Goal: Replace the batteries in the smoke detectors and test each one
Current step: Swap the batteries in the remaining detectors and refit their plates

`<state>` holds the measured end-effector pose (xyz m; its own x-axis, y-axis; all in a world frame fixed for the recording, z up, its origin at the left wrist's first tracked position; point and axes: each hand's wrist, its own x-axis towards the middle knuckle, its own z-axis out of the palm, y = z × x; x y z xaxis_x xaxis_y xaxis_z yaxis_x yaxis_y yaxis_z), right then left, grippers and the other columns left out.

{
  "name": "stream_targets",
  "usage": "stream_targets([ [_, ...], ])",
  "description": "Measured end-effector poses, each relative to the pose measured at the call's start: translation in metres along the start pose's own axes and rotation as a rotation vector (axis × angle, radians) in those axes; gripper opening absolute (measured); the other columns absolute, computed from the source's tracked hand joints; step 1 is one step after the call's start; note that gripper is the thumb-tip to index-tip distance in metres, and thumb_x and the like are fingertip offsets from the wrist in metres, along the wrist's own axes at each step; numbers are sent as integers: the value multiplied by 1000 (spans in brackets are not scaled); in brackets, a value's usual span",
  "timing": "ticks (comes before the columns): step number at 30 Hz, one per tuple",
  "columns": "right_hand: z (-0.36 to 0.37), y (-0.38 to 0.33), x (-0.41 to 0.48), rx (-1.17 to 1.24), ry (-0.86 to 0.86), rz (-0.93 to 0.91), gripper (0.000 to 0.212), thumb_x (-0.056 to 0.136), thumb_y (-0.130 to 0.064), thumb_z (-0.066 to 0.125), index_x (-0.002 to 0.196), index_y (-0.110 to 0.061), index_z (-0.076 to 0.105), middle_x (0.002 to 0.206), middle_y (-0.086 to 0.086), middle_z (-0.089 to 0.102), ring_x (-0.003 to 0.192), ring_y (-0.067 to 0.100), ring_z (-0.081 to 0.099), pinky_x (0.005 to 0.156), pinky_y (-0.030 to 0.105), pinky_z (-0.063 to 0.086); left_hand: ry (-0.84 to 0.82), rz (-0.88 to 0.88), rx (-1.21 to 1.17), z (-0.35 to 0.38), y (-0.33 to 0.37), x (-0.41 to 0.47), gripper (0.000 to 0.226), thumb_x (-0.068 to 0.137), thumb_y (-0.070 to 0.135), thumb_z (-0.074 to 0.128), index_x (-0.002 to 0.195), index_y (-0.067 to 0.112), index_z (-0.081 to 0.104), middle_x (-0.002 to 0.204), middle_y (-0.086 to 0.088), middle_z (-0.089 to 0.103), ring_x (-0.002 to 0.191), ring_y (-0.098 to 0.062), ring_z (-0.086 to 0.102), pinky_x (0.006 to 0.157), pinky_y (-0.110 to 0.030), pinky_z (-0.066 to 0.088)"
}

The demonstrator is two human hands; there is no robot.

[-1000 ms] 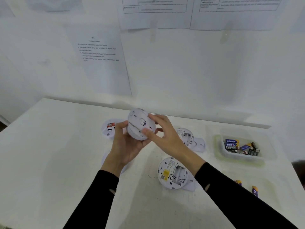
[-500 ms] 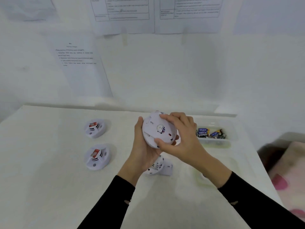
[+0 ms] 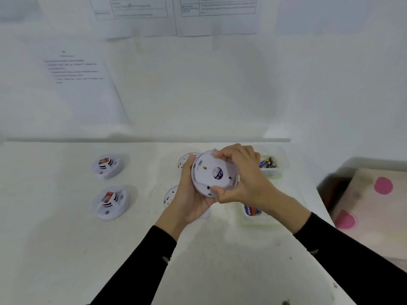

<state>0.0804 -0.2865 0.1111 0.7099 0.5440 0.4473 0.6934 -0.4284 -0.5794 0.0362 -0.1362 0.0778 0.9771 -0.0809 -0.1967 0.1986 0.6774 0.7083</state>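
White plastic smoke detector (image 3: 214, 175), a smooth round disc, held above mid-counter (image 3: 55, 249) by both hands. Left hand (image 3: 189, 194) cups it from 8 o'clock, fingers curled behind the rim. Right hand (image 3: 244, 179) pinches the rim from 3, fingers bent over the top edge. Wall closes the counter at 12; counter edge drops off at 3–4, pink-spotted fabric (image 3: 374, 205) beyond. Open matte surface from 6 to 8. At 9, well apart: far detector (image 3: 107, 166) and near detector (image 3: 111, 202), domed, red labels. Clear tub (image 3: 283, 159) of batteries (image 3: 267, 162) at 2; second tub (image 3: 248, 223) at 5.
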Motion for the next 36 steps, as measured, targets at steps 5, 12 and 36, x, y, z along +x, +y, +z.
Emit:
stream_targets([
  [5, 2, 0, -37, 144, -67, -16, 66, 63, -31, 76, 123, -18, 52, 115, -5, 44, 109, 10, 45, 98, 20, 34, 62, 24, -126, -15, 0, 6, 63, 96, 54, 35, 140, 13, 55, 139, -21, 55, 120, -37, 57, 97, -49, 51],
  [12, 52, 29, -126, 11, -479, 29, 49, 79, -39, 69, 122, -18, 58, 126, -3, 48, 118, 7, 41, 104, 14, 33, 59, 70, -250, -25, 3, 6, 48, 95, 43, 35, 126, 18, 61, 132, -18, 62, 123, -44, 56, 101, -60, 47],
  [36, -3, 31, -32, -120, 178, 260, 31, 81, -15, 30, 87, -5, 59, 99, 5, 52, 92, 20, 45, 81, 24, 36, -16, 5, -183, 18, -40, 26, 48, 98, 47, 32, 119, 21, 66, 114, -14, 69, 101, -30, 64, 94, -47, 48],
])
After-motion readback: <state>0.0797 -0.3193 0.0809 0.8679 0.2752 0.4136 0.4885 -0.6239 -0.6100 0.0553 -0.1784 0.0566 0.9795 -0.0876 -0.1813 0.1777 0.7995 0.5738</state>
